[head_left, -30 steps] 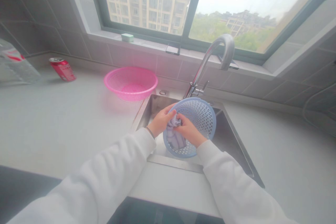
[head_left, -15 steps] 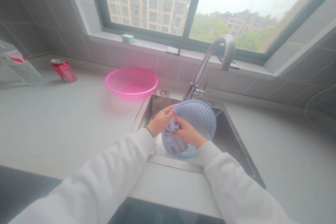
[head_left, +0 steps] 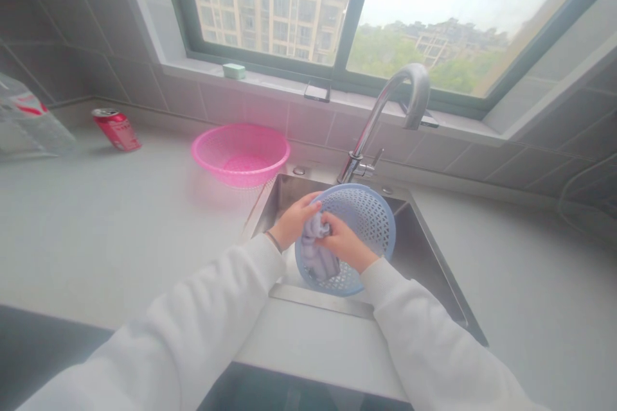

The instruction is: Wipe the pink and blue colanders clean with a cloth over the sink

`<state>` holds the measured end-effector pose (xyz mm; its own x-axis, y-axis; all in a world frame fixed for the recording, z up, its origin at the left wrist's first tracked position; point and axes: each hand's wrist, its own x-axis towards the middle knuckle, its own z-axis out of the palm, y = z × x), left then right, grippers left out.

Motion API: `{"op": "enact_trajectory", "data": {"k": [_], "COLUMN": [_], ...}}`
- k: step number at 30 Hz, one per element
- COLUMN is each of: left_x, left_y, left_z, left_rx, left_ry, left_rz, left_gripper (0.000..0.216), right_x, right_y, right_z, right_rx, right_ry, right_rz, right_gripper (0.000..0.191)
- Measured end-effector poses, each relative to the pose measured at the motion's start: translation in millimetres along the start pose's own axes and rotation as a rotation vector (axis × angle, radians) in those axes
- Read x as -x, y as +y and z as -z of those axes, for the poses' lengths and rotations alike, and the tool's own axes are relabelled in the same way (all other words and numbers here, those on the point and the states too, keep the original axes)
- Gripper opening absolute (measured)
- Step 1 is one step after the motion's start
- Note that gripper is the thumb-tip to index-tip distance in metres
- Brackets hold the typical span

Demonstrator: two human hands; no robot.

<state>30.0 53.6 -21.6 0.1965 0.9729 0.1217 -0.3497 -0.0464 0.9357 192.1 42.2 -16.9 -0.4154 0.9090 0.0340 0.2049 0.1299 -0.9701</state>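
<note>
A round blue perforated basket (head_left: pixel 367 218) is tilted toward me over the steel sink (head_left: pixel 424 257). My left hand (head_left: pixel 293 223) grips its left rim. My right hand (head_left: pixel 343 243) is closed on a crumpled grey cloth (head_left: pixel 315 250) and presses it against the basket's inner left side. Both arms wear white sleeves.
A curved steel faucet (head_left: pixel 385 109) rises behind the sink. A pink basket (head_left: pixel 240 154) stands on the grey counter to the left, a red can (head_left: pixel 116 128) and a clear plastic package (head_left: pixel 26 122) farther left. A green block (head_left: pixel 234 70) and a phone (head_left: pixel 317 91) lie on the windowsill.
The cloth and my right hand have shifted slightly inside the basket, which has turned and dipped a little. My left hand keeps its hold on the rim.
</note>
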Motion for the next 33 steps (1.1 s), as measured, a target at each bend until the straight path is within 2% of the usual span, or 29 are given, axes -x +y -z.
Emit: {"op": "enact_trajectory", "data": {"k": [2,3,5,8,11,13,14,17,19,21,24,26,27,29,31,33], "left_x": [-0.8,-0.9,-0.1,2.7,4.8,4.9,4.6,3.7,3.2,2.8,2.4,2.5,2.7,3.4,4.2,5.1], "left_y": [0.0,0.5,1.7,2.5,1.0,-0.1,-0.2,1.9,4.8,8.1,11.9,12.6,12.2,10.5,8.7,8.3], "left_z": [2.7,3.5,3.5,0.2,-4.7,-6.5,-6.6,-4.0,-1.6,-0.8,-3.4,-6.3,-7.4,-8.6,-8.1,-7.6], "left_rx": [-0.022,-0.025,0.007,0.070,0.030,0.000,0.006,0.068,0.082,0.093,0.164,0.200,0.207,0.206,0.196,0.192], "left_ry": [0.014,0.005,-0.037,-0.097,-0.112,-0.100,-0.086,-0.023,0.009,0.000,-0.062,-0.097,-0.100,-0.060,0.029,0.105], "left_rz": [0.030,0.050,0.083,0.086,0.090,0.109,0.108,0.076,0.076,0.107,0.089,0.049,0.034,0.026,0.026,0.020], "left_gripper": [0.055,0.055,0.058,0.073,0.100,0.102,0.096,0.073,0.064,0.056,0.051,0.053,0.054,0.054,0.051,0.047], "right_x": [1.8,1.7,-0.6,-7.5,-12.5,-11.2,-9.0,0.6,5.1,5.0,-2.0,-6.4,-7.1,-5.5,-1.5,1.3], "right_y": [3.2,4.5,5.7,4.0,-0.3,-3.1,-4.4,-7.2,-8.0,-7.9,-7.2,-6.5,-6.0,-4.6,-3.1,-2.3], "right_z": [-0.9,0.1,4.7,14.0,18.4,16.1,13.4,2.8,-2.1,-2.2,4.7,8.6,9.0,6.6,1.7,-1.9], "right_rx": [0.186,0.196,0.070,-0.338,-0.635,-0.625,-0.548,-0.132,0.066,-0.014,-0.455,-0.607,-0.583,-0.388,-0.141,-0.001], "right_ry": [-0.114,-0.096,0.066,0.363,0.513,0.481,0.414,0.073,-0.077,-0.027,0.281,0.393,0.380,0.243,0.078,-0.011], "right_rz": [0.020,0.025,0.025,0.034,0.040,0.019,0.001,-0.053,-0.068,-0.071,-0.032,-0.007,-0.013,-0.054,-0.087,-0.098], "right_gripper": [0.017,0.017,0.021,0.035,0.051,0.050,0.045,0.027,0.023,0.025,0.040,0.049,0.048,0.040,0.032,0.027]}}
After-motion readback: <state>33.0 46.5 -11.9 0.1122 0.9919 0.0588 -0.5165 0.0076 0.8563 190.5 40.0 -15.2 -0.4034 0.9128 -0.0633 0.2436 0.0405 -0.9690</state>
